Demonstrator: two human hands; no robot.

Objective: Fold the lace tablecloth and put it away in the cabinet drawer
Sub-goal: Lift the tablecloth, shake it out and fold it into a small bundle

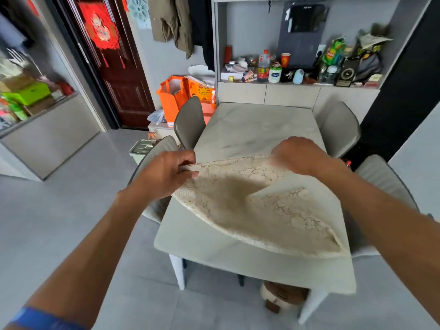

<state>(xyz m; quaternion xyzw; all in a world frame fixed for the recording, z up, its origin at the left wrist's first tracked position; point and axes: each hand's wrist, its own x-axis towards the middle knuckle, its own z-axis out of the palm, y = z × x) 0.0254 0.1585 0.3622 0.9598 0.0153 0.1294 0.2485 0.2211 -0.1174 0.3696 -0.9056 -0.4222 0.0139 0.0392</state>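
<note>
The table (238, 253) is carrying the cloth (266, 210), which is lying doubled over across its near half. 2 hands are lifting the far edge: the left (166, 172) is pinching it between thumb and fingers, the right (300, 156) is closing over it, fingers curled.

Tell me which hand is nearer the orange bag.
Left. The left hand grips the lace tablecloth at the table's left edge, on the orange bag side; the right hand holds it farther right.
</note>
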